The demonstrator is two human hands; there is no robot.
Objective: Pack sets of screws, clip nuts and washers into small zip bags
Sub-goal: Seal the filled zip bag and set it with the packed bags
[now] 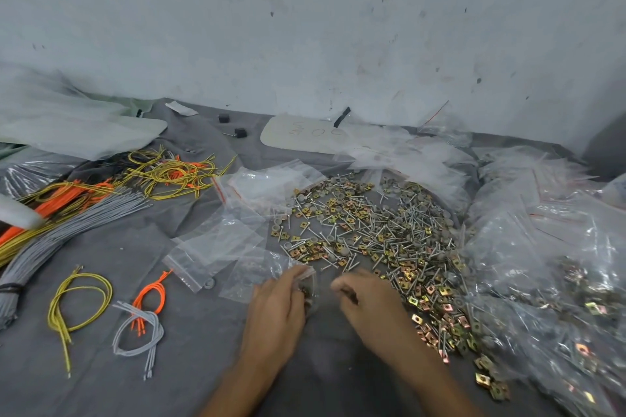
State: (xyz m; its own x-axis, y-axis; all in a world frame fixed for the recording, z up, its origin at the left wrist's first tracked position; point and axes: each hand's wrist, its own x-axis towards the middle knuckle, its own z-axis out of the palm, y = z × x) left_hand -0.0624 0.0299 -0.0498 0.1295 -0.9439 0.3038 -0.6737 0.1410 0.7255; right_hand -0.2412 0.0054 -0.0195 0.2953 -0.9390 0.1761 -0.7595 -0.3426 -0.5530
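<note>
Screws (389, 223), brass-coloured clip nuts (416, 318) and round grey washers (278, 221) lie mixed in one loose heap on a grey cloth (189, 366) at the foot of a scuffed pale wall (305, 27). The screws are thin and silvery, and the nuts are small squares with a yellow-pink sheen. At the heap's near edge a person's left hand (277, 301) grips a small clear zip bag (267, 264), fingers curled round its mouth, with dark hardware showing inside. Just beside it, the right hand (369, 301) has thumb and fingertips pinched on a dark piece (350, 295), too blurred to name. Empty zip bags (216, 240) with red seal strips lie flat to the left of the heap. Filled bags (542, 264) pile up on the right. Yellow, orange and grey wire bundles (101, 206) lie well to the left.
</note>
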